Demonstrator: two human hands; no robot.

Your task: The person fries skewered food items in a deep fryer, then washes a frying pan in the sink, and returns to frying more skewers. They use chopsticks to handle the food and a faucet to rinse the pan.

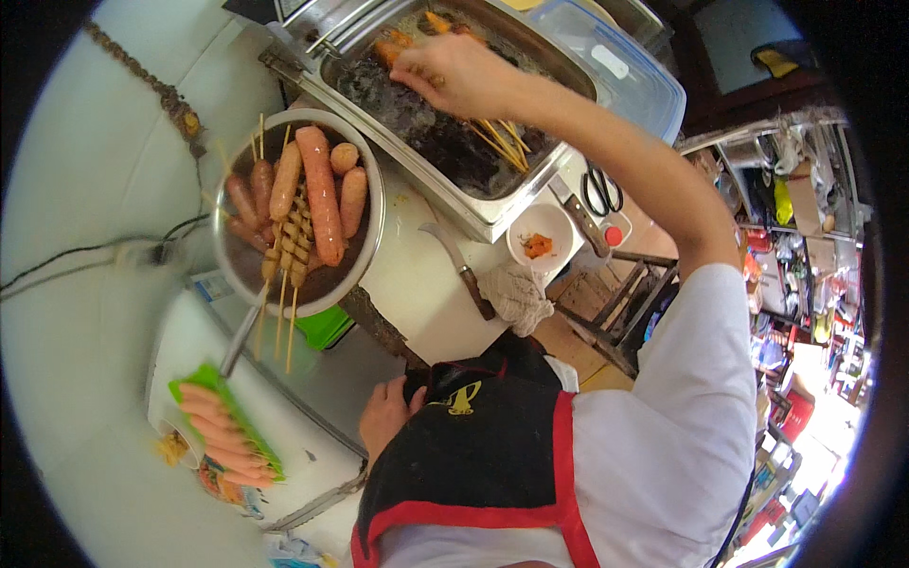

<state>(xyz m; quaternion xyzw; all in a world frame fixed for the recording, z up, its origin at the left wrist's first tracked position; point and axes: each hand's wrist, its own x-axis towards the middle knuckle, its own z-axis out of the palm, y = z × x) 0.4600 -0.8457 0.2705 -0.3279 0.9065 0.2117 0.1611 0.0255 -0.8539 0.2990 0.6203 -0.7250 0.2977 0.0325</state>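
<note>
My right hand (451,78) is over the far part of a steel deep fryer (454,206) of dark, bubbling oil. Its fingers are drawn together; whether they hold something is blurred. Orange-brown pieces of food (393,46) lie in the oil beside the fingertips. Several wooden skewers (501,145) slant in the oil below the hand. My left hand (387,415) is low at the counter edge, against the black apron (483,461), its fingers partly curled and partly hidden. To the left a steel bowl (376,234) holds sausages (321,199) and spiral-cut skewered pieces (295,234).
A curved knife (465,273) lies near a rumpled cloth (516,295). Beside a white bowl (543,238) of orange bits are a wooden-handled knife (586,226) and black-handled scissors (602,190). A green tray (266,447) of sausages is lower left; a plastic lid (639,78) lies behind the fryer.
</note>
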